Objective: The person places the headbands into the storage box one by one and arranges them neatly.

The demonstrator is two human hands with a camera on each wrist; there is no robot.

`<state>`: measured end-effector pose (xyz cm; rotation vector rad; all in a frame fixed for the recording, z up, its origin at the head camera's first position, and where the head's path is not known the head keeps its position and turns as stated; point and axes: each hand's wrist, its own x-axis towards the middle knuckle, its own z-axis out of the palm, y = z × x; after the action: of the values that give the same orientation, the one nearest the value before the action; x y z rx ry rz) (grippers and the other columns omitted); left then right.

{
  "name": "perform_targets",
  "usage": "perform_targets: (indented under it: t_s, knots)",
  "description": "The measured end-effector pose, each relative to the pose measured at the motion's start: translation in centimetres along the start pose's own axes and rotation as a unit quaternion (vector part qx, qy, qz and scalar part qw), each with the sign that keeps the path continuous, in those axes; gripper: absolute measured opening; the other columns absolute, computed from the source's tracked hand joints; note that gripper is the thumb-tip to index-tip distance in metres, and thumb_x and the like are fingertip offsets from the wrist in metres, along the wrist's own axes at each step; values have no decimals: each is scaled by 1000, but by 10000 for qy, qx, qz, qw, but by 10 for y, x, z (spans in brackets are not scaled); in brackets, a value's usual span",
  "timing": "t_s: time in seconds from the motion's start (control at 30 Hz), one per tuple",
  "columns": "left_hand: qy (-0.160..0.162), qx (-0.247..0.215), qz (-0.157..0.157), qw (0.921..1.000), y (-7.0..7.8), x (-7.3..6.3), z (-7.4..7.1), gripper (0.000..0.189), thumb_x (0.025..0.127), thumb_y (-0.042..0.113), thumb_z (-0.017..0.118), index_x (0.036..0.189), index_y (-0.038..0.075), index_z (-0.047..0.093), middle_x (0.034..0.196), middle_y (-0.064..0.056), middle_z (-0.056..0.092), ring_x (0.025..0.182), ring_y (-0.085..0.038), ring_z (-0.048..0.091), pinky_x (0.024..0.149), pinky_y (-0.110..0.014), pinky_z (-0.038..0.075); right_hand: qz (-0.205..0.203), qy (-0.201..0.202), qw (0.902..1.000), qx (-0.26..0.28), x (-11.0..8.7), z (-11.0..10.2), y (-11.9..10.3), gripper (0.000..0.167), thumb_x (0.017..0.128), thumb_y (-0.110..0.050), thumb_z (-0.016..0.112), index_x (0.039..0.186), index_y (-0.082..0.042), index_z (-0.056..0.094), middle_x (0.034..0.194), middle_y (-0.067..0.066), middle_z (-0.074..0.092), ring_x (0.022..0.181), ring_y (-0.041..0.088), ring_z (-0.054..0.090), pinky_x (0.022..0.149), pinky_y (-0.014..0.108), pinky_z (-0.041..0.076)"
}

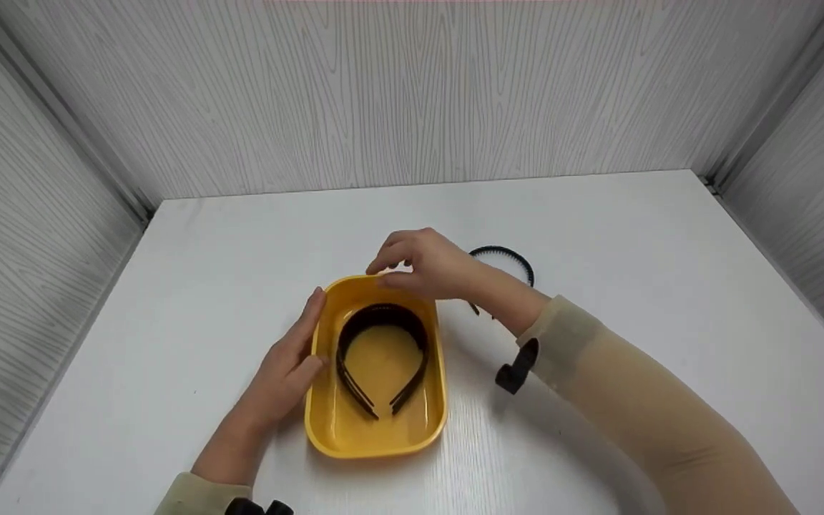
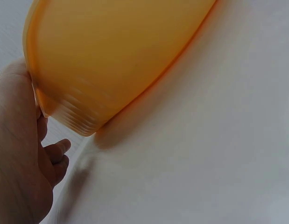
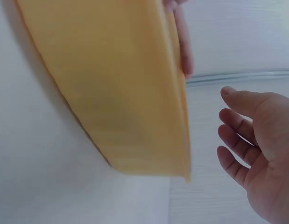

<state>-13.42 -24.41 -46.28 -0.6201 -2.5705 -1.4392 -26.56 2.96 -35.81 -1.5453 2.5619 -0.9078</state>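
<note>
A yellow plastic tub (image 1: 376, 445) stands on the white table, with black headbands (image 1: 383, 315) lying nested together inside it. My left hand (image 1: 287, 368) grips the tub's left side, thumb over the rim and fingers along the outer wall. Over the far end of the tub is my right hand (image 1: 426, 265); in the right wrist view its loosely bent fingers (image 3: 235, 140) hold nothing and stand apart from the wall. Another black headband (image 1: 501, 250), with small teeth, lies on the table to the right of the tub, partly hidden behind my right forearm.
The white table (image 1: 634, 272) reaches back to a grey wood-grain panel (image 1: 412, 93), with similar panels at left and right. Black straps (image 1: 519, 368) sit on both wrists.
</note>
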Motion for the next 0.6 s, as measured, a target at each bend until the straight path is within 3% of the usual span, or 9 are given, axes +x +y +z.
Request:
perform_targets:
  t_s: [0.13,0.37,0.6]
  knots:
    - [48,36,3,10000,-1,0,1,88,92,1,50,172,19,17,175,10,17,161,-14,17,127,-21,12,137,371,9990,215,-9,-19,9,23,101,-18,73,121,-10,82,116,5,75,104,20,70,93,39,59]
    - [107,88,85,9999,-2,-1,1,88,92,1,50,171,17,18,175,7,18,161,-15,18,127,-21,12,691,781,9929,572,-24,-49,27,21,100,-19,74,119,-14,82,115,0,75,101,14,68,89,33,57]
    - [111,161,34,9998,-2,-2,-2,87,92,3,50,171,17,18,175,9,18,161,-14,18,127,-21,12,1174,1175,9832,754,-37,-62,53,21,99,-19,75,118,-13,83,114,-3,76,102,13,66,90,34,53]
